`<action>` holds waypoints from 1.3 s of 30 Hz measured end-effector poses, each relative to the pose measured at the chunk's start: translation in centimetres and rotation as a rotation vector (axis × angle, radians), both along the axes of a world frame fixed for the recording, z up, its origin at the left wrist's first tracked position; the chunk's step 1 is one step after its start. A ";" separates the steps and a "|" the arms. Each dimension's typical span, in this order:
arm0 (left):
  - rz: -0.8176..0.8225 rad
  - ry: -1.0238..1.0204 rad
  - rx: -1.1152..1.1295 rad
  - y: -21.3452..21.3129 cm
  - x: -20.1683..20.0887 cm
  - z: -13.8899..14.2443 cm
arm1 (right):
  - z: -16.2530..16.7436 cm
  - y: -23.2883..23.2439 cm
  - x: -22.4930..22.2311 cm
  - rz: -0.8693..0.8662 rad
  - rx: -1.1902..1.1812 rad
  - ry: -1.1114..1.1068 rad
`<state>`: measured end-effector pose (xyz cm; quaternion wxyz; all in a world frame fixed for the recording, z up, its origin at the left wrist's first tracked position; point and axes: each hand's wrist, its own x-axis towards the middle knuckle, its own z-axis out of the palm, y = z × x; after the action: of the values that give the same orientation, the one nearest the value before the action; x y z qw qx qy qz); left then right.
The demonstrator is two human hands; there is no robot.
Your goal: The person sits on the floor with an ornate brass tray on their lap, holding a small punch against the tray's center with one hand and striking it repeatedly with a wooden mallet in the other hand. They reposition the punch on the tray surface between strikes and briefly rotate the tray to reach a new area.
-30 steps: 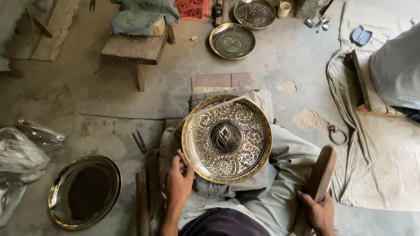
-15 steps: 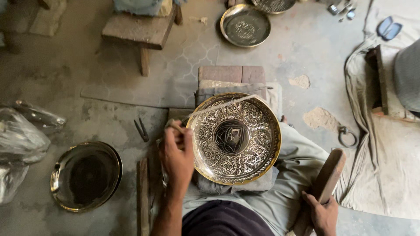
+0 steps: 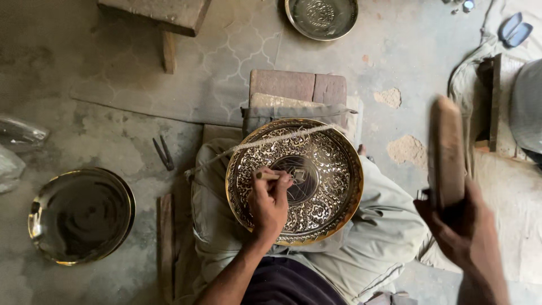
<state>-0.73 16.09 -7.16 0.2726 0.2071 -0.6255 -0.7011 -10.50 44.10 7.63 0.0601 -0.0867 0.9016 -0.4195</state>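
Since the earlier frames, both hands have shifted: the left hand [image 3: 270, 202] has come off the plate's left rim onto its face, and the right hand [image 3: 460, 226] has lifted the wooden mallet [image 3: 446, 151] from beside the knee to stand upright, blurred, well right of the plate. Largest in view is the grey concrete floor [image 3: 101, 113], with patches of sandy dust. On it sits the person, whose pale trousers [image 3: 384, 226] fill the lower middle. Across the lap lies the engraved brass plate [image 3: 322, 169], round, with a bright golden rim and dense scrolling ornament around a dark centre medallion. A twisted cord [image 3: 271, 141] runs over its upper edge. Beyond the plate stands a reddish brick block [image 3: 296, 85] with folded cloth over it. At lower left, well apart, lies a plain polished brass plate [image 3: 79, 214], and another decorated plate [image 3: 322, 17] sits at the top edge. A wooden stool [image 3: 164, 17] shows at upper left. Small pliers [image 3: 164, 152] lie on the floor between the two nearer plates. The left hand is clenched around a thin chisel [image 3: 266, 176], its tip touching the medallion. The right hand grasps the mallet's lower end.
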 end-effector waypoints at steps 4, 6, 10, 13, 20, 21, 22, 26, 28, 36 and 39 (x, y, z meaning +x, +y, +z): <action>-0.027 0.003 -0.033 -0.2 0.0 -0.5 | 4.3 -6.3 -2.4 0.177 0.662 0.304; -0.045 0.026 -0.053 -0.3 -0.2 -0.7 | 5.4 -9.4 -3.4 0.326 0.776 0.500; -0.041 0.014 -0.024 -0.1 -0.2 -1.2 | 6.6 -14.0 -3.8 0.583 0.799 0.752; -0.032 -0.015 -0.011 0.1 -0.1 -1.7 | 6.5 -16.7 -3.8 0.720 0.765 0.678; 0.003 -0.112 -0.237 -0.1 -0.2 -3.4 | 5.3 -18.6 -4.8 0.899 0.887 1.018; 0.057 -0.079 -0.388 -0.3 -0.2 -3.5 | 5.2 -18.6 -4.9 0.891 0.853 1.026; 0.109 -0.044 -0.537 -0.4 -0.4 -3.7 | 5.1 -18.5 -5.0 0.883 0.820 1.034; -0.026 -0.210 -0.380 -1.1 -0.6 -3.3 | 4.9 -18.2 -5.1 0.811 0.691 0.693; -0.045 -0.151 -0.307 -1.3 -0.6 -3.0 | 4.9 -17.8 -5.2 0.843 0.948 0.880; -0.124 -0.085 -0.389 -2.3 -1.5 -2.5 | 5.7 -18.0 -5.1 0.768 0.988 0.820; -0.176 -0.072 -0.376 -2.5 -1.6 -1.8 | 6.0 -18.3 -4.8 0.685 0.905 0.746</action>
<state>-2.36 13.54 -8.96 0.2215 0.1219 -0.7703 -0.5854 -15.33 25.80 13.66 -0.0951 -0.4727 0.8704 0.0996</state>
